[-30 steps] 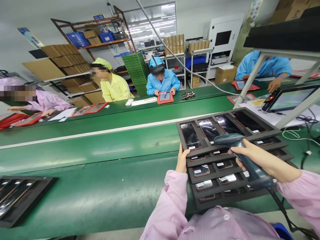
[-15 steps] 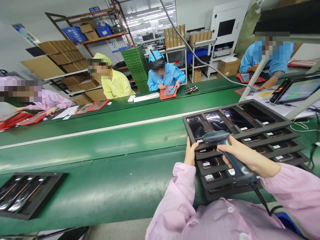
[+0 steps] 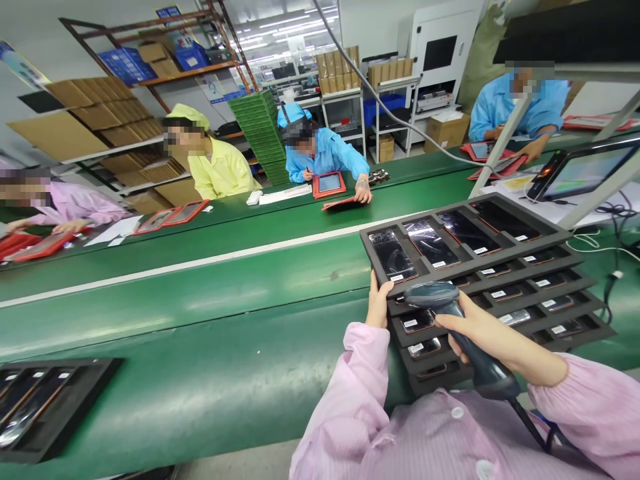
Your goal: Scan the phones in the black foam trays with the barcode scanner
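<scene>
My right hand is wrapped round the grip of a dark handheld barcode scanner, whose head points at the front edge of a stack of black foam trays. The trays hold rows of dark phones with small white labels, stepped so that each tray's front row shows. My left hand grips the left front corner of the stack, thumb on the edge of the top tray. The stack rests on the near green belt.
Another black tray of phones lies at the lower left on the belt. A tilted monitor on a white frame stands at right, with cables beside it. Across the belt several seated people handle red trays. Shelves with cardboard stand behind.
The scanner head has dropped a little lower along the stack's front rows. Across the belt, the person in blue has reached a hand out onto a red tray.
</scene>
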A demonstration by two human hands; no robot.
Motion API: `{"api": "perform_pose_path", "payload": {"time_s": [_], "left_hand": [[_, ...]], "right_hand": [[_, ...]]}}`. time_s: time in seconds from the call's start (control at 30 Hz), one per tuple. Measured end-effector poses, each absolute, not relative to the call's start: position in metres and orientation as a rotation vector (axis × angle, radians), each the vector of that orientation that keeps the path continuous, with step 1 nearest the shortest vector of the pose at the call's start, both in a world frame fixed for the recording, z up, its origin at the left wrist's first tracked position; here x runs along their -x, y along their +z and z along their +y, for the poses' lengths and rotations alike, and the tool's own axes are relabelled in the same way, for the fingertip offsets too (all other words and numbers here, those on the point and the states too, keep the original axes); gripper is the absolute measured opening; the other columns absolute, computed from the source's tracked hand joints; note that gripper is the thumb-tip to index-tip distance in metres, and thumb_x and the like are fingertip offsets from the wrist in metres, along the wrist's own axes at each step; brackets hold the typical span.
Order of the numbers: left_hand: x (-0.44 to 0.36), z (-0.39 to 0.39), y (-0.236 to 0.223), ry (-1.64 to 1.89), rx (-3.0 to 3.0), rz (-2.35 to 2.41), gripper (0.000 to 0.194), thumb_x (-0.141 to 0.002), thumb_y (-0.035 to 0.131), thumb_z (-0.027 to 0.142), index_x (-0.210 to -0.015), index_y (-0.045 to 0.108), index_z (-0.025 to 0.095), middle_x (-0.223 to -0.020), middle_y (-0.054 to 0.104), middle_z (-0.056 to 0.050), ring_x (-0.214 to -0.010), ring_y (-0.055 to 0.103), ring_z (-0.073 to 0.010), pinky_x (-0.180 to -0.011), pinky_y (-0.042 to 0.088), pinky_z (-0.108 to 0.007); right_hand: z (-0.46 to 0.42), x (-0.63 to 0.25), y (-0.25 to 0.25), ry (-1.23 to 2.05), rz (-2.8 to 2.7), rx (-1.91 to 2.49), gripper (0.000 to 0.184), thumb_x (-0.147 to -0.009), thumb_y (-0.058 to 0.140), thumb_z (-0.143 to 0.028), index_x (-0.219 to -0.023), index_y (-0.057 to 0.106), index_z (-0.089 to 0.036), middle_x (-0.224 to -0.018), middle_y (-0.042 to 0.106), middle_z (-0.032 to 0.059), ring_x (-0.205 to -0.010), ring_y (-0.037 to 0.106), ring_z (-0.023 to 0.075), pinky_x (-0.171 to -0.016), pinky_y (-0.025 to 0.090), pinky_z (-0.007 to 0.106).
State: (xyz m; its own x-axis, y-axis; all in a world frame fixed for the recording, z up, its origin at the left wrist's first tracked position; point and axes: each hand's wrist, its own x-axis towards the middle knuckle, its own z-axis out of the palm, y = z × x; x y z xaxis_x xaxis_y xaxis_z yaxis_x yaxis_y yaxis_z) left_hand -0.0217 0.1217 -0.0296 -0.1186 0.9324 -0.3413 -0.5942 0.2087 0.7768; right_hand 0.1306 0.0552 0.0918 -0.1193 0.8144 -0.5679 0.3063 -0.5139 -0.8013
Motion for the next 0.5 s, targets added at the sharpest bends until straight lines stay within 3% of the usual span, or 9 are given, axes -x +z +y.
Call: {"api": "perform_pose_path", "payload": {"time_s": [0.23,0.5], "left_hand": [[0.022,0.121,-0.025,1.355,-0.385,1.047,0.084,-0.058,0.071,0.024,-0.138,0.047,0.023,-0.120,0.068,-0.006,-0.102,0.064,-0.0222,-0.090,0.049,-0.032],[0.024,0.121,-0.022,1.358,-0.388,1.056,0.075,-0.060,0.070,0.023,-0.133,0.052,0.025,-0.125,0.066,-0.004,-0.108,0.063,-0.0227,-0.091,0.051,-0.032]], "right_hand": [[0.056,-0.164,0.096,1.594,-1.233,1.722,0.054,-0.068,0.067,-0.045,-0.108,0.037,-0.025,-0.063,0.057,-0.0061,-0.044,0.054,0.0142,-0.040,0.044,0.024],[0.067,-0.218,0.110,1.355,-1.144,1.806,0.036,-0.073,0.065,-0.033,-0.096,0.039,-0.023,-0.080,0.059,-0.0033,-0.043,0.051,0.0080,-0.038,0.043,0.022]]}}
